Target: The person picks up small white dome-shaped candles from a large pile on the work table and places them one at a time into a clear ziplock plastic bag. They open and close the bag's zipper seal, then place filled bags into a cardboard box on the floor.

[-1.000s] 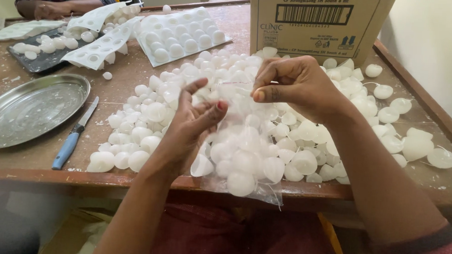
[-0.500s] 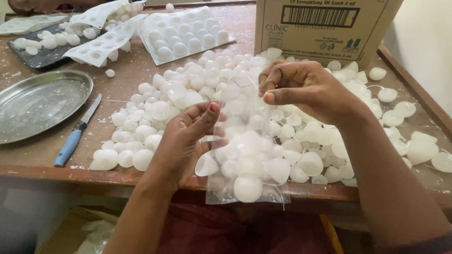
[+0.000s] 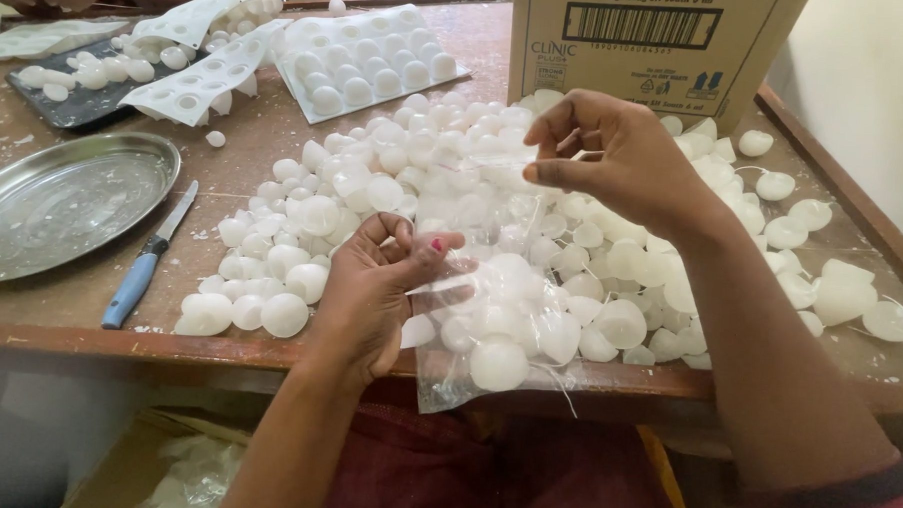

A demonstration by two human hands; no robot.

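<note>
In the head view the left hand (image 3: 375, 291) pinches the clear plastic bag (image 3: 489, 315) of white wax domes (image 3: 498, 361) at the tabletop (image 3: 59, 315) edge, while the right hand (image 3: 615, 155), above it, holds the mouth in a narrow pinch grip. The film looks thin, slippery and floppy, so it is probably best held at the mouth, above the light, brittle-looking domes sagging below both grips.

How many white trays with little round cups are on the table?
2: one white mould tray beside the cardboard box, one tilted mould tray left of it, by the dark tray. Another may be hidden behind.
</note>
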